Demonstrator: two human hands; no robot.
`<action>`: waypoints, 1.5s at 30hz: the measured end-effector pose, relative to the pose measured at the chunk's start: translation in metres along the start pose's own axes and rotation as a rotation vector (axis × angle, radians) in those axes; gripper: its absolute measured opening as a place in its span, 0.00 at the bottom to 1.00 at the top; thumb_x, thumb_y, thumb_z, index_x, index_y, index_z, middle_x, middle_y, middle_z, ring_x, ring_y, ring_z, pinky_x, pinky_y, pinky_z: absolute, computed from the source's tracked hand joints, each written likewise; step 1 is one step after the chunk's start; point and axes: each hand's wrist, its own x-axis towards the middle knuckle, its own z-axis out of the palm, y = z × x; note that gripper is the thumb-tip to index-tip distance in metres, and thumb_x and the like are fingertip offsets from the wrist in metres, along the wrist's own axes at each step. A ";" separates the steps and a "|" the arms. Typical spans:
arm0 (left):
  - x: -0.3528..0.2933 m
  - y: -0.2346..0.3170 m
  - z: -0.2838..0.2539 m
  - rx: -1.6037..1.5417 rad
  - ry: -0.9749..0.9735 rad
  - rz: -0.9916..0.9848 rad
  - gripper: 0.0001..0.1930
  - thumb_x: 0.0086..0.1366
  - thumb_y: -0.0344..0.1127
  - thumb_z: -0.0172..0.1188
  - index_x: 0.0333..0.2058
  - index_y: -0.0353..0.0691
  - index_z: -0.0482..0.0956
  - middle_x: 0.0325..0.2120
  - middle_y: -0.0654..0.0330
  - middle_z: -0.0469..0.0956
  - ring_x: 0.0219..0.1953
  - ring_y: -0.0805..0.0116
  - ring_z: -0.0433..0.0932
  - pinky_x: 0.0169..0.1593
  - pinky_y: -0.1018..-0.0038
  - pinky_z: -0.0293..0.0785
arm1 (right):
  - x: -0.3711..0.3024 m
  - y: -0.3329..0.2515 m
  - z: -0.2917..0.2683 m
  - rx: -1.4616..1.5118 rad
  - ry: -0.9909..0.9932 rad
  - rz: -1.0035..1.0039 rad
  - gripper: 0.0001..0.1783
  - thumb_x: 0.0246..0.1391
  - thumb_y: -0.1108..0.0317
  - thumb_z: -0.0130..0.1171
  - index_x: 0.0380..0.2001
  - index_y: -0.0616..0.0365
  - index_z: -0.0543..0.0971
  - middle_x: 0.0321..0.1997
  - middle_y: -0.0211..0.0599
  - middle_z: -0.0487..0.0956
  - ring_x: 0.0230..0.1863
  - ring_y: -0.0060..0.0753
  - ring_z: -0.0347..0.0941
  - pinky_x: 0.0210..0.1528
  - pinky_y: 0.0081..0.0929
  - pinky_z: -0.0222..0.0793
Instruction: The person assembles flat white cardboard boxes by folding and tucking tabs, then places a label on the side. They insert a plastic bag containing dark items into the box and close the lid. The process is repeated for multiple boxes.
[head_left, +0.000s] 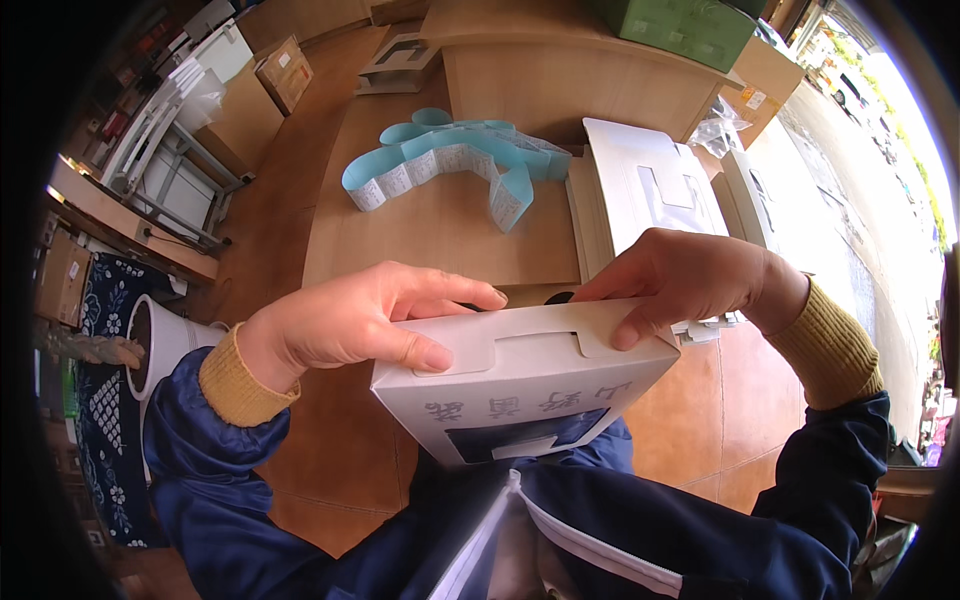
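Note:
A white cardboard box with dark printed characters and a dark panel on its side is upright in front of my body. My left hand grips the left of its top, thumb on the upper face and fingers over the far edge. At the right end, my right hand presses its thumb on the top, while its bent fingers reach behind the far edge, partly hidden. Between the thumbs lies a slotted flap. Small dark bits show near the fingertips; what they are I cannot make out.
On the wooden table a light-blue-backed strip of printed labels lies in loops. White flat cartons are stacked at its right. Beyond stand a green box and an open carton. A white plant pot stands left.

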 end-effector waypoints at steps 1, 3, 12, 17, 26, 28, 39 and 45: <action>-0.001 0.000 0.000 0.002 0.005 -0.011 0.34 0.56 0.30 0.67 0.61 0.31 0.66 0.54 0.48 0.74 0.56 0.63 0.72 0.61 0.72 0.64 | 0.000 -0.001 0.001 0.010 0.004 -0.001 0.30 0.45 0.61 0.73 0.52 0.58 0.79 0.42 0.40 0.84 0.40 0.29 0.79 0.48 0.23 0.73; -0.002 -0.001 0.000 -0.014 0.003 -0.029 0.34 0.56 0.29 0.67 0.61 0.31 0.67 0.55 0.48 0.74 0.56 0.63 0.72 0.61 0.71 0.65 | 0.000 -0.001 0.003 0.066 0.000 0.041 0.31 0.43 0.61 0.74 0.52 0.58 0.80 0.43 0.40 0.84 0.40 0.29 0.79 0.47 0.23 0.74; -0.002 -0.007 0.004 -0.061 0.033 -0.007 0.29 0.59 0.26 0.63 0.59 0.31 0.69 0.54 0.49 0.74 0.56 0.65 0.72 0.60 0.71 0.66 | -0.001 0.007 0.012 0.234 0.019 0.027 0.27 0.45 0.66 0.72 0.52 0.59 0.80 0.43 0.39 0.84 0.41 0.27 0.79 0.49 0.22 0.73; 0.000 -0.003 0.019 0.369 0.159 0.218 0.22 0.62 0.28 0.60 0.56 0.37 0.74 0.50 0.52 0.77 0.52 0.60 0.76 0.54 0.70 0.72 | -0.001 0.005 0.016 0.216 0.087 0.045 0.26 0.45 0.68 0.72 0.51 0.59 0.80 0.42 0.39 0.84 0.41 0.26 0.78 0.49 0.22 0.73; 0.026 -0.009 0.079 1.298 0.447 0.731 0.16 0.58 0.38 0.65 0.46 0.48 0.80 0.36 0.53 0.71 0.35 0.56 0.77 0.40 0.63 0.76 | -0.010 0.013 0.025 0.266 0.144 0.045 0.24 0.47 0.67 0.70 0.50 0.58 0.81 0.40 0.38 0.84 0.39 0.25 0.78 0.46 0.22 0.73; 0.027 -0.008 0.079 1.282 0.412 0.663 0.16 0.59 0.38 0.64 0.47 0.50 0.80 0.37 0.53 0.71 0.36 0.55 0.76 0.41 0.62 0.74 | -0.011 0.016 0.026 0.260 0.160 0.045 0.23 0.47 0.67 0.69 0.49 0.58 0.82 0.39 0.39 0.84 0.38 0.25 0.78 0.44 0.22 0.73; 0.025 0.002 0.077 1.253 0.285 0.442 0.14 0.65 0.41 0.58 0.48 0.48 0.79 0.38 0.52 0.67 0.41 0.54 0.70 0.43 0.59 0.66 | -0.009 0.012 0.031 0.247 0.253 0.067 0.19 0.47 0.71 0.66 0.46 0.59 0.83 0.33 0.37 0.83 0.29 0.22 0.76 0.31 0.20 0.73; 0.026 0.005 0.080 1.270 0.270 0.418 0.14 0.65 0.43 0.57 0.47 0.47 0.78 0.38 0.51 0.66 0.41 0.52 0.69 0.43 0.57 0.66 | -0.014 0.005 0.035 0.164 0.304 0.070 0.19 0.46 0.71 0.64 0.45 0.60 0.83 0.30 0.38 0.83 0.28 0.23 0.77 0.31 0.22 0.74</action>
